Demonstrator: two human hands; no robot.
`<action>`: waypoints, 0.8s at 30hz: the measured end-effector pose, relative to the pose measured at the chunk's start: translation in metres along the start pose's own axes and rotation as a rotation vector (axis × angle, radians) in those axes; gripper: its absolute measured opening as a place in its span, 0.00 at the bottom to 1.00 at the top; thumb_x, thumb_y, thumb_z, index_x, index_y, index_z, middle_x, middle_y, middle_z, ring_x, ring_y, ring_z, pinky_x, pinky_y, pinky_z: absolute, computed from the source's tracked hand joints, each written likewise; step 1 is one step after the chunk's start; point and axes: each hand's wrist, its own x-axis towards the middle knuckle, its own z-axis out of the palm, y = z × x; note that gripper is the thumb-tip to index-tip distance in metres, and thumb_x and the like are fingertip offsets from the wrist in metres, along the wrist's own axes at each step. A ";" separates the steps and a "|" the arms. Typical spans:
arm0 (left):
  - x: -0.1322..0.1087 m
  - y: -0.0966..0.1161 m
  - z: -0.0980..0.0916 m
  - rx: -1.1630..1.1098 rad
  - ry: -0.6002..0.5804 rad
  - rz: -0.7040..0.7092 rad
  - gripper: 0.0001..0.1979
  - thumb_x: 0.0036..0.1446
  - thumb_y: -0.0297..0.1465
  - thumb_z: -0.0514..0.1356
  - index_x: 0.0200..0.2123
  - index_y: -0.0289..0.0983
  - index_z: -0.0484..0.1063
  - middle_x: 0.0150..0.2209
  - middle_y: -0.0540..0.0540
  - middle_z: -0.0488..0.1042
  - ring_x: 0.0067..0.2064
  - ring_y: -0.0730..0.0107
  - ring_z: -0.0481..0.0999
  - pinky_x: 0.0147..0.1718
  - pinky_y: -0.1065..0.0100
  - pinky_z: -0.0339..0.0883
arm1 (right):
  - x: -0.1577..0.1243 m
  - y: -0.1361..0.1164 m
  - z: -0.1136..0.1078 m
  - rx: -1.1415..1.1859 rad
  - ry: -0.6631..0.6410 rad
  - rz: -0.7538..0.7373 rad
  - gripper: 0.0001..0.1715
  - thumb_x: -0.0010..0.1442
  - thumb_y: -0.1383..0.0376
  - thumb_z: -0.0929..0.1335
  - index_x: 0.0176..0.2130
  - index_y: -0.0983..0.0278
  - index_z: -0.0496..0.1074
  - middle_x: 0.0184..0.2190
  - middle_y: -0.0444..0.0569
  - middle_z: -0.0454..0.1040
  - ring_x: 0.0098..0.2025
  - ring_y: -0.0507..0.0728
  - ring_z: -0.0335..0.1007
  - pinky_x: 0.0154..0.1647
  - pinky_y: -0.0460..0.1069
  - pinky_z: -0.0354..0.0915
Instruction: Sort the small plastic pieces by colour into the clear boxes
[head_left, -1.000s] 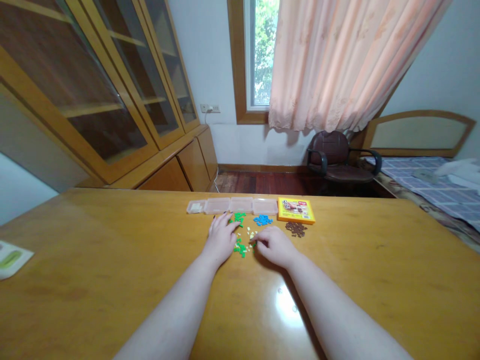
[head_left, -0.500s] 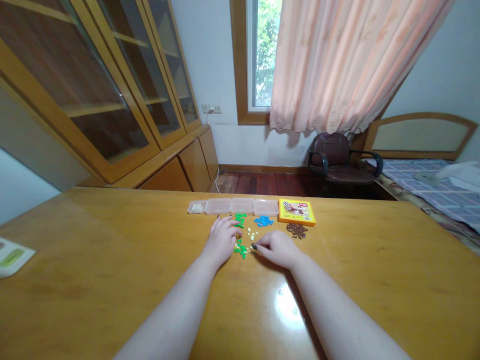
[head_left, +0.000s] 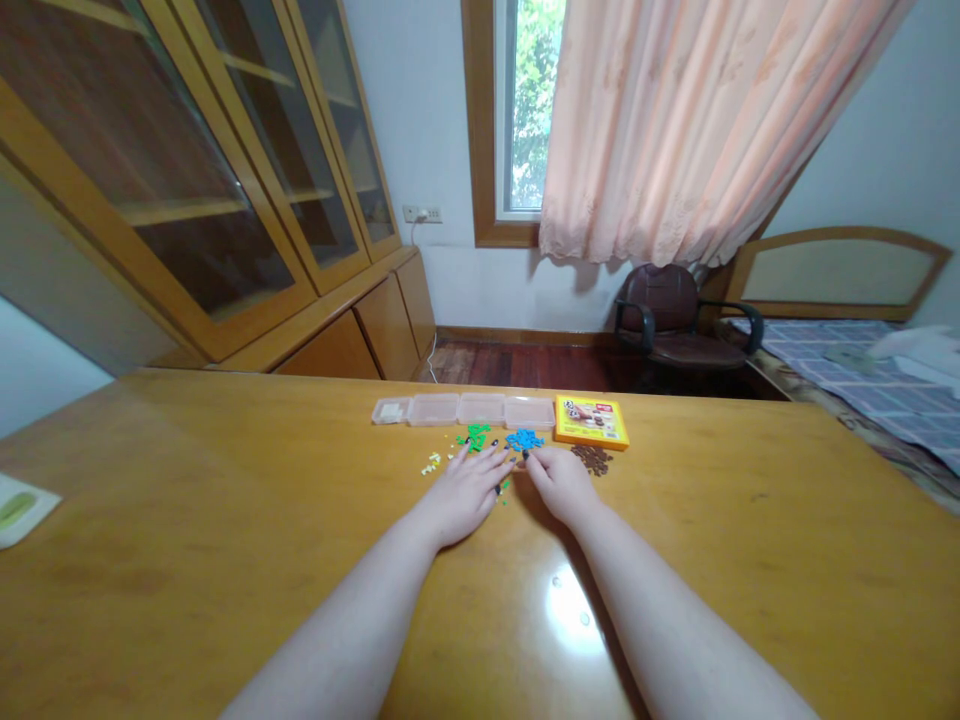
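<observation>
Small toy bricks lie in heaps on the wooden table (head_left: 225,520): green ones (head_left: 474,437), blue ones (head_left: 524,439), brown ones (head_left: 592,459) and a few pale yellow ones (head_left: 431,463). My left hand (head_left: 469,490) lies flat over the mixed bricks, fingers spread and open. My right hand (head_left: 559,483) rests beside it with its fingers curled toward the blue heap; whether it holds a brick is hidden. Behind the heaps stands a clear box (head_left: 465,410) with several compartments.
An orange box (head_left: 592,421) lies right of the clear box. A white card with green print (head_left: 19,508) sits at the table's left edge. Beyond the table are glass-door cabinets (head_left: 225,200), a dark armchair (head_left: 671,320), a bed (head_left: 862,370) and a curtained window.
Both hands have slid forward, toward the green and blue heaps. The left hand has flattened over the mixed bricks. A few pale yellow bricks now lie apart to its left.
</observation>
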 end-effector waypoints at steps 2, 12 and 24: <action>0.001 0.002 0.001 0.002 -0.046 0.023 0.24 0.61 0.31 0.46 0.61 0.45 0.55 0.63 0.50 0.55 0.65 0.66 0.51 0.63 0.51 0.35 | 0.001 0.001 0.001 0.012 0.035 0.027 0.22 0.62 0.63 0.57 0.25 0.65 0.72 0.26 0.49 0.75 0.29 0.53 0.67 0.30 0.45 0.53; -0.003 0.003 -0.005 0.054 -0.013 -0.032 0.21 0.61 0.32 0.48 0.56 0.37 0.63 0.59 0.43 0.64 0.60 0.63 0.62 0.60 0.57 0.50 | 0.001 0.001 0.002 0.086 0.046 0.011 0.22 0.63 0.61 0.57 0.33 0.64 0.76 0.31 0.51 0.77 0.34 0.55 0.70 0.36 0.46 0.58; -0.006 0.009 -0.006 0.130 0.063 -0.112 0.18 0.59 0.33 0.52 0.53 0.38 0.67 0.56 0.43 0.67 0.57 0.60 0.65 0.59 0.57 0.54 | 0.001 0.004 0.003 0.143 0.062 -0.007 0.22 0.63 0.60 0.57 0.34 0.63 0.76 0.34 0.51 0.77 0.37 0.56 0.71 0.38 0.46 0.60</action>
